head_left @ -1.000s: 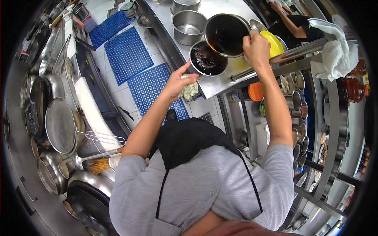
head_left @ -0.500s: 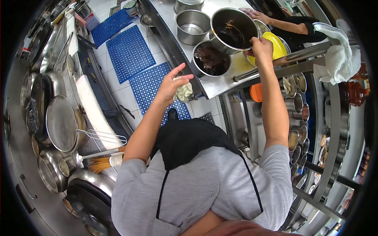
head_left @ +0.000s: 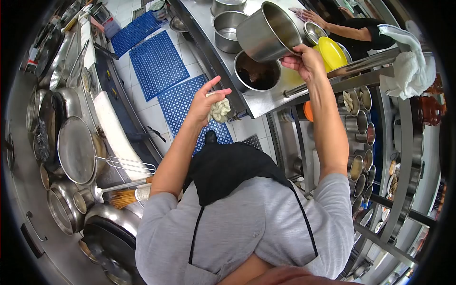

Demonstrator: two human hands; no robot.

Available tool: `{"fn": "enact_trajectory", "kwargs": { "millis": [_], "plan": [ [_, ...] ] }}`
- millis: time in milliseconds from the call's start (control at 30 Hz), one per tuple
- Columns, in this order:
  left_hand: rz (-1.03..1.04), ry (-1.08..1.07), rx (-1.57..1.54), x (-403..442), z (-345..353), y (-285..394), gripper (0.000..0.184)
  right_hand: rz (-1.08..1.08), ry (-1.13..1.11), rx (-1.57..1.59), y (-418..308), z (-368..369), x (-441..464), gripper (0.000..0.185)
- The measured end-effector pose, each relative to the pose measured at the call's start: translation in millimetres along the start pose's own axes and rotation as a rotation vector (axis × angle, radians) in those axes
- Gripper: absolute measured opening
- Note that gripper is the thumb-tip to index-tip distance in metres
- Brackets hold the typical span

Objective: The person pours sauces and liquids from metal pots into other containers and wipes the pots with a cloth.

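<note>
My right hand [head_left: 304,62] grips the rim side of a steel pot [head_left: 262,37], which is tilted over a second pot [head_left: 240,84] on the steel counter. Dark brown liquid [head_left: 256,75] lies in that second pot. Whether any liquid is still in the tilted pot I cannot see. Off the counter's near edge, my left hand [head_left: 205,102] keeps a crumpled pale cloth [head_left: 219,110] against its palm, two fingers stretched out. An empty steel pot [head_left: 229,34] stands just behind the filled one.
A yellow dish [head_left: 332,53] sits right of my right hand. Behind it, another person's hand [head_left: 314,18] rests on a cloth. A steel rail [head_left: 365,65] runs along the counter's right. Blue mats [head_left: 156,61] cover the floor; pans and a strainer [head_left: 76,149] crowd the left.
My right hand has tipped the pot further, so its outer wall faces me, and it has moved slightly left. The liquid in the lower pot looks smoother. My left hand is nearly still.
</note>
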State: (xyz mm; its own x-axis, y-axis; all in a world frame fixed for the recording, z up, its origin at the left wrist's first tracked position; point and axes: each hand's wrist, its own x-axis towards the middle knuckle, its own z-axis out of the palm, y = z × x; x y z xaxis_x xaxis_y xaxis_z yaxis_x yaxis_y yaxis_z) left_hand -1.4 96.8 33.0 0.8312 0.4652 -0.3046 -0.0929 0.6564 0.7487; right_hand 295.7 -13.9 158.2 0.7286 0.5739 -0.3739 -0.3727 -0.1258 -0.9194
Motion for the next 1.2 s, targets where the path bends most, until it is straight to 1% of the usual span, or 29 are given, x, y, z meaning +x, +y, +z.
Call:
{"fn": "enact_trajectory", "kwargs": {
  "millis": [33,133,167,267,300,400,500,600,700,800,900,1000,1100,1200],
  "plan": [
    [0.005,-0.002,0.003,0.5,-0.1,2.4,0.073,0.013,-0.018,-0.016,-1.4,-0.7,1.6,0.019],
    [0.010,0.005,-0.004,-4.9,-1.9,2.0,0.073,-0.032,-0.010,0.066,-8.7,-1.1,6.6,0.021],
    [0.008,0.006,-0.004,-6.0,-3.1,2.4,0.073,-0.026,0.015,-0.006,-7.9,0.4,4.6,0.022],
    [0.015,0.015,-0.013,-5.2,-5.2,4.0,0.073,0.066,-0.065,-0.190,-16.9,3.5,-11.9,0.022],
    [0.020,0.024,-0.015,-6.4,-4.0,5.4,0.073,0.027,-0.052,-0.181,-17.1,2.0,-12.1,0.022],
    [0.022,0.039,-0.022,-6.7,-3.5,5.7,0.073,-0.204,0.044,-0.335,-20.1,1.6,-16.6,0.022],
    [0.031,0.036,-0.017,-4.6,-3.2,5.4,0.073,-0.435,0.127,-0.596,-15.7,-6.2,-9.6,0.023],
    [0.004,0.015,-0.015,-2.1,-5.5,7.2,0.072,-0.569,0.221,-0.877,-22.7,-13.8,-13.5,0.024],
    [0.003,0.014,0.009,-1.4,-1.4,8.6,0.072,-0.619,0.269,-1.039,-29.4,-15.9,-17.9,0.031],
    [0.013,0.025,0.017,0.6,2.8,6.4,0.071,-0.750,0.309,-1.078,-22.5,-17.7,-13.2,0.032],
    [0.020,0.027,0.011,2.4,4.4,4.3,0.071,-0.723,0.332,-1.052,-21.4,-16.2,-12.7,0.032],
    [0.014,0.029,0.002,4.6,3.5,2.4,0.070,-0.670,0.312,-0.857,-18.7,-11.7,-8.5,0.024],
    [0.012,0.033,-0.001,4.2,5.5,0.5,0.069,-0.264,0.108,-0.330,-14.4,4.3,-15.0,0.018],
    [0.014,0.032,-0.007,4.8,4.4,3.2,0.069,-0.205,0.153,-0.154,-12.1,0.9,-4.5,0.017]
  ]
}}
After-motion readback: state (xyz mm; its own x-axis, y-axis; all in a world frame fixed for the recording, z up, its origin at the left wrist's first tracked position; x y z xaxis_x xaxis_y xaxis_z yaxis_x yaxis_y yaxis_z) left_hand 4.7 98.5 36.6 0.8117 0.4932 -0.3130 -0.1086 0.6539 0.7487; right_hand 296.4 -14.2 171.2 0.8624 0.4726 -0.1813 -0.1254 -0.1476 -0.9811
